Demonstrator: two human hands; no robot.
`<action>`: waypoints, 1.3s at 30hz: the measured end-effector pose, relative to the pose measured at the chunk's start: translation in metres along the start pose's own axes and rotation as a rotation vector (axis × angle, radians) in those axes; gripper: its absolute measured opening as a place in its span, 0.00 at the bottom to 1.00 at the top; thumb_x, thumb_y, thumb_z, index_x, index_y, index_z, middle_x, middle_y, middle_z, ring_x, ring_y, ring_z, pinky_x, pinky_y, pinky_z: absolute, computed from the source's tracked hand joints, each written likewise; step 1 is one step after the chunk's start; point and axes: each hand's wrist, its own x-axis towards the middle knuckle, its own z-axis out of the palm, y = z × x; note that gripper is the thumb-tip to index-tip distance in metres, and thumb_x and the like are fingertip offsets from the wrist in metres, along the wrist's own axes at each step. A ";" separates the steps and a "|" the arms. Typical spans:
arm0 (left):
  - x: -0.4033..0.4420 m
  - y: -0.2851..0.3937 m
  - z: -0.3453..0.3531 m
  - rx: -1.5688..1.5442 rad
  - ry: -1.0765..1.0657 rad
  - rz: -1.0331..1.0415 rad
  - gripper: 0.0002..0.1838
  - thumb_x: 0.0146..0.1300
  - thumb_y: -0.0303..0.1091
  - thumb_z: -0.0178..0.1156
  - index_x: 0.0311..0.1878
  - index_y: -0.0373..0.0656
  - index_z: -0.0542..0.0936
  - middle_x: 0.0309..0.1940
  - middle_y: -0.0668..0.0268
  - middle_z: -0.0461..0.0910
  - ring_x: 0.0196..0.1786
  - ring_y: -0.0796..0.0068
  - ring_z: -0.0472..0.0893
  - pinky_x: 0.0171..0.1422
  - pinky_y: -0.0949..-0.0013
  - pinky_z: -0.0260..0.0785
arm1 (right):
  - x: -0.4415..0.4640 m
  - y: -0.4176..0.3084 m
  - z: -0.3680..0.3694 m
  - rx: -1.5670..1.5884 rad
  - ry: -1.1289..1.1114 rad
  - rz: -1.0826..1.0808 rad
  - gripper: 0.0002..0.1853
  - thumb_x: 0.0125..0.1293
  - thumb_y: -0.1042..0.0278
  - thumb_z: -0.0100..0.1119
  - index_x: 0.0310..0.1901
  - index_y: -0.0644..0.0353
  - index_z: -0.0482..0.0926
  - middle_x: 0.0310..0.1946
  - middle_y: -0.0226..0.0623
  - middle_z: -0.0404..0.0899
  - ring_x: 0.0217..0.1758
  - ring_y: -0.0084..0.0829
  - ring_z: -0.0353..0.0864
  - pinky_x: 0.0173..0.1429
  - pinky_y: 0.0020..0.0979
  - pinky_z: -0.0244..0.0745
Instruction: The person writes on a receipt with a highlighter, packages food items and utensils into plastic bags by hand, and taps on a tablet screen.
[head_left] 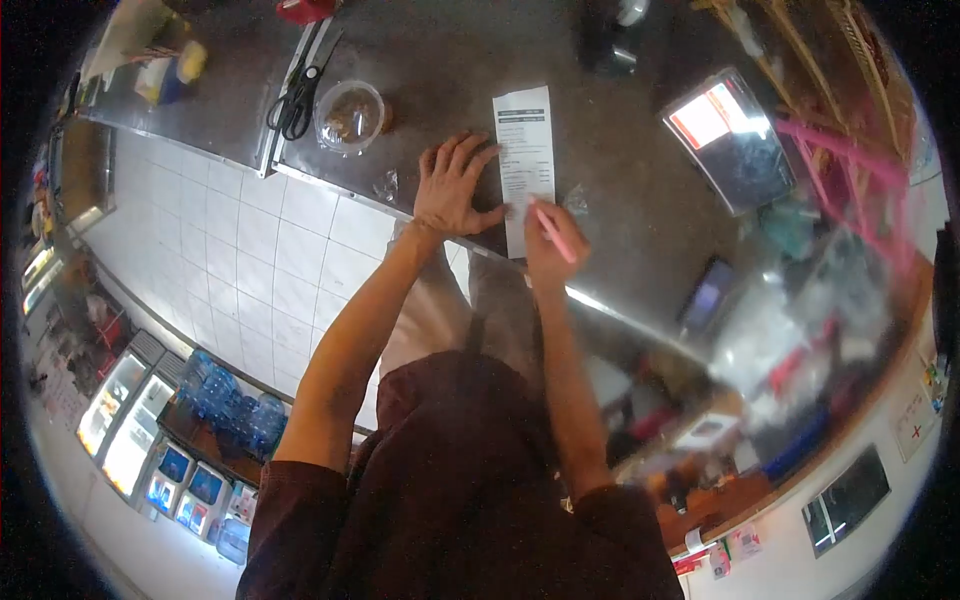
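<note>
A long white printed receipt (526, 150) lies on the dark tabletop (430, 80). My right hand (556, 245) is closed around a pink pen (554, 235), over the lower right part of the paper. On the left side of the receipt, my left hand (456, 185) rests on the table with its fingers spread and its thumb near the paper's edge. Beyond that hand stands a round clear tub (352, 117) with brown contents, beside black-handled scissors (293, 108). A small crumpled clear wrapper (386, 185) lies near the table's front edge.
To the right are a tablet-like device (728, 140) with a lit screen, a phone (708, 292), pink strips (840, 150) and clear plastic bags (830, 290). A metal edge (630, 321) runs along the table's near side. Tiled floor (240, 230) shows at left.
</note>
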 end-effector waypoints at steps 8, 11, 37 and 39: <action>-0.001 -0.001 0.001 -0.012 -0.018 -0.004 0.53 0.35 0.59 0.73 0.69 0.60 0.64 0.67 0.62 0.62 0.73 0.53 0.56 0.72 0.37 0.44 | -0.018 0.012 0.000 -0.104 -0.039 0.063 0.07 0.56 0.78 0.68 0.37 0.65 0.84 0.31 0.39 0.86 0.30 0.25 0.85 0.33 0.26 0.80; -0.001 -0.002 0.004 -0.033 0.010 0.018 0.52 0.36 0.61 0.71 0.69 0.58 0.65 0.67 0.62 0.62 0.73 0.53 0.56 0.72 0.37 0.44 | -0.023 0.012 0.000 0.003 -0.001 0.039 0.05 0.56 0.78 0.68 0.35 0.64 0.84 0.31 0.39 0.86 0.30 0.24 0.85 0.33 0.26 0.80; -0.012 -0.005 -0.006 -0.153 0.249 0.198 0.42 0.54 0.52 0.63 0.69 0.41 0.64 0.67 0.44 0.60 0.68 0.41 0.60 0.70 0.41 0.50 | -0.056 0.016 -0.189 -0.180 -0.239 0.547 0.19 0.62 0.57 0.62 0.51 0.58 0.81 0.40 0.43 0.84 0.39 0.38 0.84 0.45 0.38 0.77; -0.020 0.001 -0.020 -0.265 0.288 0.187 0.38 0.55 0.47 0.63 0.67 0.39 0.66 0.66 0.43 0.61 0.66 0.40 0.62 0.69 0.43 0.52 | -0.049 0.023 -0.249 -0.136 -0.046 0.795 0.17 0.60 0.61 0.64 0.49 0.57 0.82 0.38 0.40 0.84 0.39 0.31 0.83 0.45 0.35 0.76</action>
